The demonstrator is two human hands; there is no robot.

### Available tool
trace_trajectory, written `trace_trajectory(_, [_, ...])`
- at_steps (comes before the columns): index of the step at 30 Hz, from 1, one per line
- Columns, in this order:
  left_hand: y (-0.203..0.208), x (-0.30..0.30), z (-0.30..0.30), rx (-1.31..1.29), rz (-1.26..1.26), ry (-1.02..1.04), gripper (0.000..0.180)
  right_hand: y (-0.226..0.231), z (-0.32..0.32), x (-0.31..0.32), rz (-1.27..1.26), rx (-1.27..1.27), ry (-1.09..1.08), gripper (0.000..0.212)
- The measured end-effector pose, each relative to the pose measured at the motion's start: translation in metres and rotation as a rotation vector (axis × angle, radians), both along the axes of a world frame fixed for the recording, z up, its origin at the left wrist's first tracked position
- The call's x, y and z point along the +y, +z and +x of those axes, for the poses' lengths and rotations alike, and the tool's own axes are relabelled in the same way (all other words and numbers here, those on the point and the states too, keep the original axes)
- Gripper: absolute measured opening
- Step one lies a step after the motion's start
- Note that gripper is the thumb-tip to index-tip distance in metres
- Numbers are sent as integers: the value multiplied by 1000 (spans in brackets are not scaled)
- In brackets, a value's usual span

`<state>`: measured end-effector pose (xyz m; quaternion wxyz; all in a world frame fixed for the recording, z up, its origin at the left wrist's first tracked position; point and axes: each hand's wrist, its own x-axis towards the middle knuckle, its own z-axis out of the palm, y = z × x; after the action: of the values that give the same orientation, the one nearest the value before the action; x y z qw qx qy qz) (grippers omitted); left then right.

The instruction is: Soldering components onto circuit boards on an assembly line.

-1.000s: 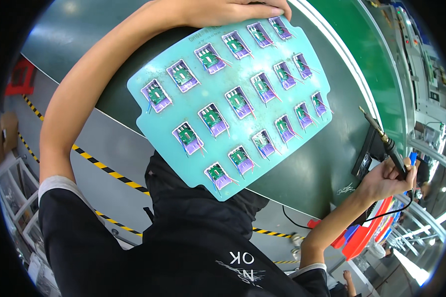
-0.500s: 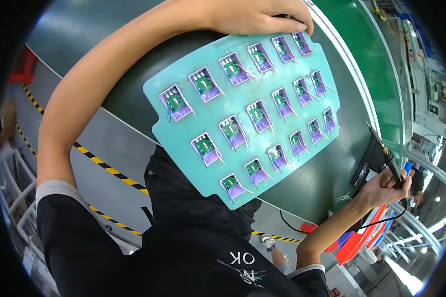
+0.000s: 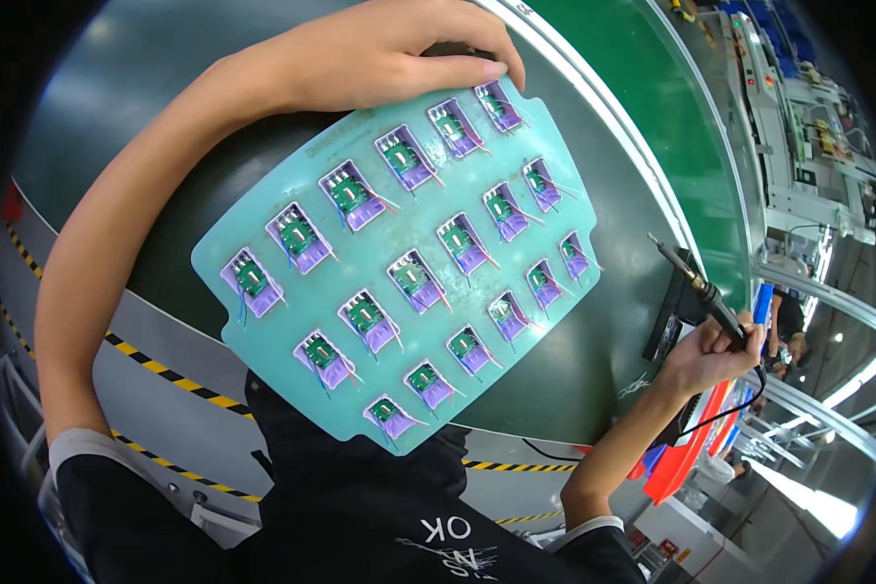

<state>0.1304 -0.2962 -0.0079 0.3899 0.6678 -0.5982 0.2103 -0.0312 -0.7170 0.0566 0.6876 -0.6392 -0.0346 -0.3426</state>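
A teal fixture board [image 3: 378, 251] with notched corners lies tilted across the table's near edge. Rows of small purple housings sit in its slots, each holding a green circuit board [image 3: 363, 313] with thin red and blue wires sticking out. My left hand [image 3: 428, 56] reaches round the far side and grips the board's upper rim; its thumb rests on top and the other fingers are partly hidden. Off to the right, my right hand [image 3: 712, 356] is closed round the black handle of a soldering iron [image 3: 703, 292]. The iron's tip points up and left, apart from the board.
A dark green worktable [image 3: 565, 380] lies under the board, with a green conveyor belt [image 3: 642, 117] beyond its pale rail. A black device [image 3: 670, 316] stands by my right hand, near a red bin [image 3: 686, 467]. The iron's cable [image 3: 725, 417] loops below. Striped floor tape [image 3: 180, 378] runs at left.
The board, both hands and the surroundings have shifted left in the picture, the board also slightly down. Both grips look the same, and the iron stays apart from the board.
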Motion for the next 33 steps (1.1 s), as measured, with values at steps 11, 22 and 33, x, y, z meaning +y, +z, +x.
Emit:
trace_trajectory(11, [-8, -8, 14, -103, -148, -145, 23, -1, 1, 4, 5, -5, -37, 25])
trace_trajectory(22, [2, 0, -3, -62, 69, 70, 22, 2, -1, -4, 69, 35, -67, 28])
trace_trajectory(33, [-6, -8, -15, 520, 83, 91, 24, 4, -3, -11, 106, 68, -30, 33])
